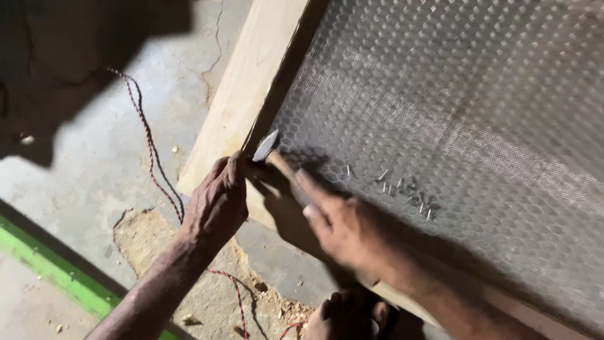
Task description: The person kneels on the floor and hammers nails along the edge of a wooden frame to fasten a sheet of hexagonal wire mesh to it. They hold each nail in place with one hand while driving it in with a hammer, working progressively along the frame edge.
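Head view looks down on a wooden frame [242,88] lying on a concrete floor [94,145], and everything else is placed from that frame. Grey wire mesh [453,107] with a honeycomb pattern is stretched across the frame's opening and fills the space to the right of its pale plank.

At the inner edge of the plank, where mesh meets wood, the left hand [217,201] rests on the frame with its fingers pinched together against the timber; whatever small thing they pinch is hidden by the fingertips, so I cannot tell what is in that grip. Just beside those fingertips sits the metal head of a hammer [269,150], its narrow shiny end pointing up along the plank edge. The right hand [343,223] is closed around the hammer's wooden handle, a full fist with the index finger laid along the shaft; this hand is motion-blurred.

On the mesh, a little way inside the frame from the hammer, lies a loose scatter of small nails [402,189].

Off the frame, on the floor to its left, a twisted red and black cord [151,151] runs past a broken patch of concrete. A green strip [53,267] crosses the floor further out. A bare foot [346,318] shows below the frame's lower edge.
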The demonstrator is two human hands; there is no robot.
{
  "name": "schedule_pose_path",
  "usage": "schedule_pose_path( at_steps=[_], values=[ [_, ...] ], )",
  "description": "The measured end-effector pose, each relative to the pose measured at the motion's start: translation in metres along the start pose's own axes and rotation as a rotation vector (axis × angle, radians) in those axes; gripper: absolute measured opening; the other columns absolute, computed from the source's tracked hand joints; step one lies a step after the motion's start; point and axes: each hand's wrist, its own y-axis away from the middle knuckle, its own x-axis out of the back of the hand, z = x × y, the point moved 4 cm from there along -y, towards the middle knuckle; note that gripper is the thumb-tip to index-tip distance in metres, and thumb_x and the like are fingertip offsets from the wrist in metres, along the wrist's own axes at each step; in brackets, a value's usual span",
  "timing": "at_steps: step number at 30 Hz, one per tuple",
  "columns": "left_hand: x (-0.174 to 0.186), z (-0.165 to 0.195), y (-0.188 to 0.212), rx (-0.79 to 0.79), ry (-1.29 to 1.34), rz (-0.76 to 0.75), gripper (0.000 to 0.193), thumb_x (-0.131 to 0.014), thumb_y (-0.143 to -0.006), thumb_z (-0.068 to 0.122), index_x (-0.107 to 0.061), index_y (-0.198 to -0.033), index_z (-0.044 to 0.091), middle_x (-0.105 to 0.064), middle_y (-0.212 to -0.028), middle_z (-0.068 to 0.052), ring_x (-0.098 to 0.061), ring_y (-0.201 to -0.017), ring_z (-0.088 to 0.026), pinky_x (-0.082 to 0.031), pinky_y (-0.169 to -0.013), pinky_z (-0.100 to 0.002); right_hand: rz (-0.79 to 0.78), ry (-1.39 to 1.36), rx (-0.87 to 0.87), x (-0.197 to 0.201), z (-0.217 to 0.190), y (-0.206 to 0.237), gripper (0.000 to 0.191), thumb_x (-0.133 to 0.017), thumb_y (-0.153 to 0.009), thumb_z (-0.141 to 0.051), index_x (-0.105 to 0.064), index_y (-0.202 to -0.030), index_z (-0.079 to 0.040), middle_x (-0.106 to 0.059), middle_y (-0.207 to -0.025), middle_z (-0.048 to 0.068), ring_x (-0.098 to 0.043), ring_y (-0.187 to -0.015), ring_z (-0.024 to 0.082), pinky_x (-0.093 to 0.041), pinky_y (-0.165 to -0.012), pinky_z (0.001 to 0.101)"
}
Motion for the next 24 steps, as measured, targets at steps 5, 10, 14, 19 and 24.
schedule_pose_path(
  at_steps=[5,10,14,19,24],
  values=[
    [-0.002,0.002,-0.002,-0.040,-0.019,0.015,0.041,-0.054,-0.088,-0.012,-0.052,-0.128,-0.005,-0.068,-0.111,-0.024,-0.069,-0.103,-0.036,-0.061,-0.080,-0.042,0.004,-0.025,-0.102,0.020,0.018,0.008,0.063,-0.052,-0.105,-0.031,-0.028,-0.163,-0.034,-0.061,-0.091,-0.018,-0.044,-0.038,0.009,-0.043,-0.032,0.0255],
    [-0.005,0.012,-0.007,-0.090,-0.218,-0.011,0.028,-0.061,-0.088,-0.003,-0.059,-0.116,0.002,-0.070,-0.102,-0.014,-0.067,-0.100,-0.029,-0.059,-0.081,-0.042,0.219,-0.548,0.094,0.046,0.050,0.025,0.065,-0.053,-0.101,-0.018,-0.034,-0.163,-0.021,-0.053,-0.067,0.001,-0.048,-0.045,0.006,-0.046,-0.036,0.0239],
    [-0.024,0.055,-0.032,-0.218,-0.145,0.117,0.023,-0.062,-0.097,0.001,-0.068,-0.119,0.000,-0.070,-0.110,-0.017,-0.064,-0.090,-0.025,-0.060,-0.072,-0.035,0.151,-0.522,-0.176,0.053,0.078,0.048,0.072,-0.055,-0.099,-0.023,-0.031,-0.166,-0.030,-0.055,-0.063,0.002,-0.048,-0.040,0.011,-0.044,-0.032,0.0295],
    [-0.063,0.100,-0.051,-0.153,0.169,0.010,0.020,-0.073,-0.094,0.021,-0.074,-0.105,0.004,-0.071,-0.104,-0.012,-0.062,-0.088,-0.023,-0.057,-0.070,-0.036,0.168,-0.479,-0.261,0.060,0.097,0.073,0.067,-0.058,-0.098,-0.024,-0.038,-0.162,-0.026,-0.056,-0.064,0.004,-0.050,-0.043,0.011,-0.045,-0.035,0.0300],
    [-0.063,0.119,-0.049,-0.107,0.149,-0.015,0.013,-0.071,-0.095,0.021,-0.072,-0.093,0.007,-0.071,-0.096,-0.009,-0.062,-0.086,-0.022,-0.055,-0.079,-0.039,0.173,-0.539,-0.239,0.060,0.101,0.079,0.066,-0.058,-0.097,-0.026,-0.039,-0.160,-0.024,-0.055,-0.064,0.003,-0.048,-0.043,0.011,-0.044,-0.035,0.0301]
  ],
)
